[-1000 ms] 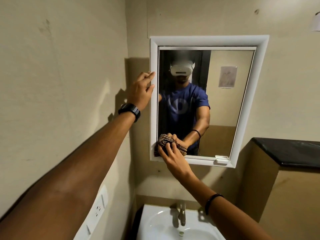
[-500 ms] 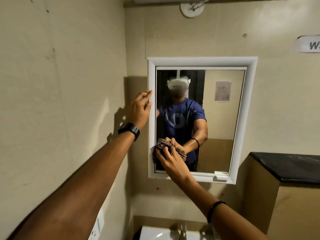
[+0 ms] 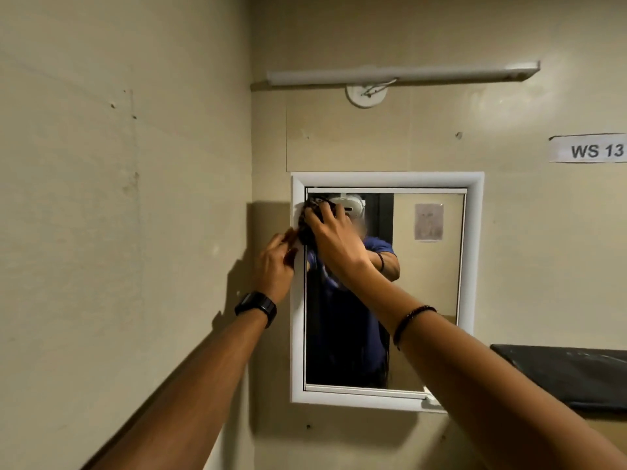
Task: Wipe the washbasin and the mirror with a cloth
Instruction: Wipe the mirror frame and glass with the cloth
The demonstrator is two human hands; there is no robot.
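Note:
A white-framed mirror (image 3: pixel 429 300) hangs on the beige wall ahead. My right hand (image 3: pixel 334 237) presses a dark bunched cloth (image 3: pixel 307 218) against the glass at the mirror's top left corner, fingers spread and curled over the cloth. My left hand (image 3: pixel 276 262), with a black watch on the wrist, rests against the left side of the white frame, fingers straight and slightly blurred. The washbasin is out of view below.
A tube light (image 3: pixel 400 76) is mounted above the mirror. A paper label reading WS 13 (image 3: pixel 592 149) is stuck on the wall at right. A black countertop (image 3: pixel 570 371) juts out at the lower right. The side wall stands close on the left.
My right hand has carried the cloth from the mirror's bottom left up to its top left corner. The view has tilted upward, and the basin has dropped out of sight.

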